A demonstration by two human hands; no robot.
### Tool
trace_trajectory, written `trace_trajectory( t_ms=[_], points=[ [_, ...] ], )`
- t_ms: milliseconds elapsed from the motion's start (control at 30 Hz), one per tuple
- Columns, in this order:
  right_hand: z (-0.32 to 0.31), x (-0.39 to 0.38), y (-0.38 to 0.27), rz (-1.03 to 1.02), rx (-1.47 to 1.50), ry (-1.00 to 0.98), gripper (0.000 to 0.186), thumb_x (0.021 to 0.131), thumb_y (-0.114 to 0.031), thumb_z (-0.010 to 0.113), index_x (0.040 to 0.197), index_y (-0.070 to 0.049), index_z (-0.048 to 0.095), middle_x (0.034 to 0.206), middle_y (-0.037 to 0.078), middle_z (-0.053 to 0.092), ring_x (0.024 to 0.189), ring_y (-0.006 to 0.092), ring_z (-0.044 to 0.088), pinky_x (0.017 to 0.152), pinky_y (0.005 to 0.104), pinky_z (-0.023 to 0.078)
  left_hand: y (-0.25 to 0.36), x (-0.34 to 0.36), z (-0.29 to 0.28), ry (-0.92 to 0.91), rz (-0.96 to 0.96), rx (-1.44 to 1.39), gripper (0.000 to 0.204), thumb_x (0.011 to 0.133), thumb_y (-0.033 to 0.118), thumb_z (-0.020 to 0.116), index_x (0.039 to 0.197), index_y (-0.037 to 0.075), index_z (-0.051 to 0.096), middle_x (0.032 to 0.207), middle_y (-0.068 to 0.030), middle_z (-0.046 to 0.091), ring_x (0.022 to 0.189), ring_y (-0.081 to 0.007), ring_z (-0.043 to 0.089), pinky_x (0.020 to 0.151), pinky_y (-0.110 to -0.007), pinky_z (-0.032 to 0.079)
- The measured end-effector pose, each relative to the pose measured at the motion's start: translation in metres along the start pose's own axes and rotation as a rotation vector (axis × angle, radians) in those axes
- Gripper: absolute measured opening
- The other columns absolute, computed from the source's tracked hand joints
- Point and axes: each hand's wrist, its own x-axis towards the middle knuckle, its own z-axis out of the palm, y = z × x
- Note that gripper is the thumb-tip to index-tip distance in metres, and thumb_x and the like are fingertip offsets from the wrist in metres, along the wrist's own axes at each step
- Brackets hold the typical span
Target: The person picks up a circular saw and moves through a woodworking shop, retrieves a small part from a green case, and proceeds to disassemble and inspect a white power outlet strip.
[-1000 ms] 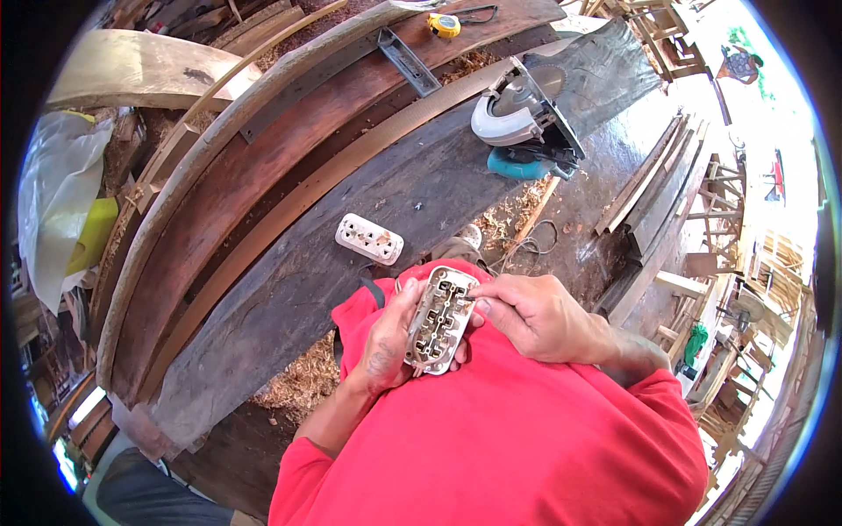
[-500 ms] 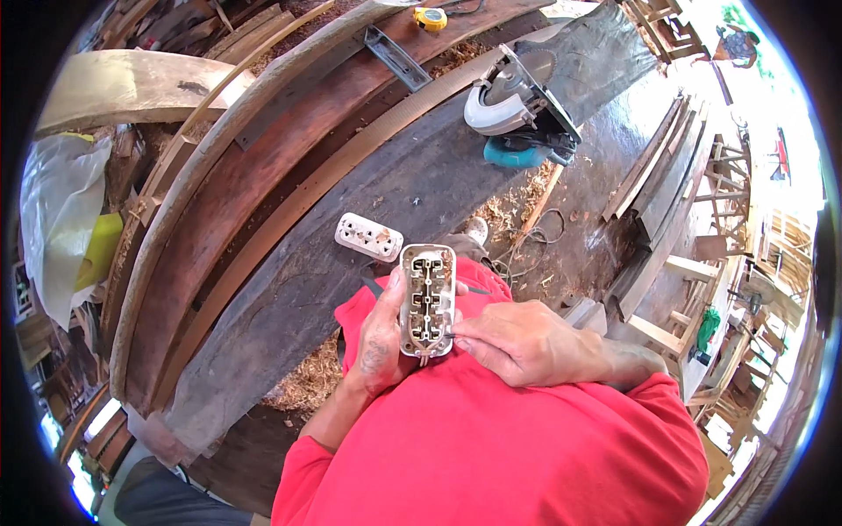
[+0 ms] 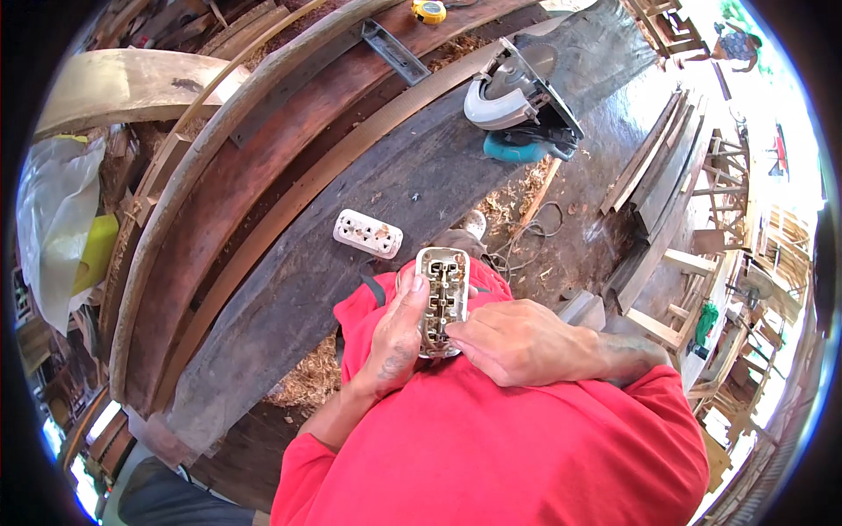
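Observation:
My left hand (image 3: 400, 330) is closed around the side of a white extension socket base (image 3: 444, 302), held upright before my red shirt. Its cover is off, so the metal contacts inside show. My right hand (image 3: 517, 340) is closed in a pinch at the lower right of the base, fingertips over the contacts there. Whatever those fingers hold is hidden now. The white socket cover (image 3: 368, 233) lies on the dark plank (image 3: 307, 223), beyond my left hand, its plug holes facing up.
A teal circular saw (image 3: 517, 114) rests at the plank's far end. Beyond the wooden beams lies a yellow tape measure (image 3: 429, 10), near a metal bracket (image 3: 395, 53). A cord (image 3: 545, 230) and wood shavings (image 3: 307, 373) lie on the floor. Boards (image 3: 658, 175) are stacked on the right.
The socket base has shifted slightly to the right with my left hand. My right fingertips now reach over its contacts, and the thin dark tip seen at them before is hidden.

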Motion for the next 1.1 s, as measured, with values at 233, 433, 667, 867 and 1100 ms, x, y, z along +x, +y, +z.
trace_trajectory(
  t_ms=[233, 433, 667, 867, 1100],
  points=[
    [-0.005, 0.004, 0.0, -0.007, 0.0, -0.085, 0.009, 0.086, -0.009, 0.057, 0.087, -0.002, 0.053, 0.075, 0.014, 0.058, 0.07, 0.0334, 0.063, 0.06, 0.0445, 0.051, 0.001, 0.001, 0.001, -0.012, -0.014, -0.006, 0.044, 0.111, 0.04, 0.028, 0.138, 0.009, 0.044, 0.117, -0.0116, 0.064, 0.099, -0.0153, 0.066, 0.086, -0.032, 0.056],
    [-0.009, 0.009, 0.0, 0.044, 0.029, -0.145, 0.009, 0.088, -0.01, 0.055, 0.087, -0.001, 0.052, 0.075, 0.016, 0.059, 0.069, 0.0367, 0.064, 0.06, 0.0468, 0.051, -0.003, 0.002, 0.001, -0.007, 0.013, -0.002, 0.043, 0.111, 0.038, 0.03, 0.138, 0.007, 0.042, 0.117, -0.0118, 0.064, 0.098, -0.0158, 0.066, 0.086, -0.032, 0.055],
    [-0.001, 0.012, 0.007, 0.135, 0.075, -0.319, 0.012, 0.087, -0.009, 0.054, 0.088, 0.002, 0.051, 0.078, 0.022, 0.063, 0.072, 0.0434, 0.065, 0.062, 0.0526, 0.05, -0.015, 0.003, -0.005, 0.074, 0.016, 0.01, 0.042, 0.111, 0.037, 0.03, 0.136, 0.006, 0.043, 0.114, -0.0126, 0.065, 0.097, -0.0169, 0.067, 0.087, -0.033, 0.055],
    [0.006, 0.013, 0.01, 0.125, 0.135, -0.331, 0.011, 0.087, -0.007, 0.055, 0.09, 0.003, 0.05, 0.079, 0.024, 0.062, 0.071, 0.0455, 0.064, 0.061, 0.0539, 0.05, -0.019, 0.003, -0.009, 0.062, -0.009, 0.023, 0.043, 0.111, 0.038, 0.029, 0.135, 0.005, 0.044, 0.112, -0.0124, 0.065, 0.096, -0.0167, 0.066, 0.087, -0.033, 0.055],
    [0.01, 0.015, 0.012, 0.167, 0.105, -0.423, 0.013, 0.092, -0.011, 0.054, 0.092, 0.001, 0.049, 0.079, 0.021, 0.061, 0.07, 0.0441, 0.063, 0.061, 0.0518, 0.05, -0.021, 0.003, -0.011, 0.086, -0.034, 0.041, 0.044, 0.111, 0.038, 0.029, 0.136, 0.005, 0.044, 0.111, -0.0122, 0.065, 0.094, -0.016, 0.066, 0.086, -0.032, 0.054]
  ],
)
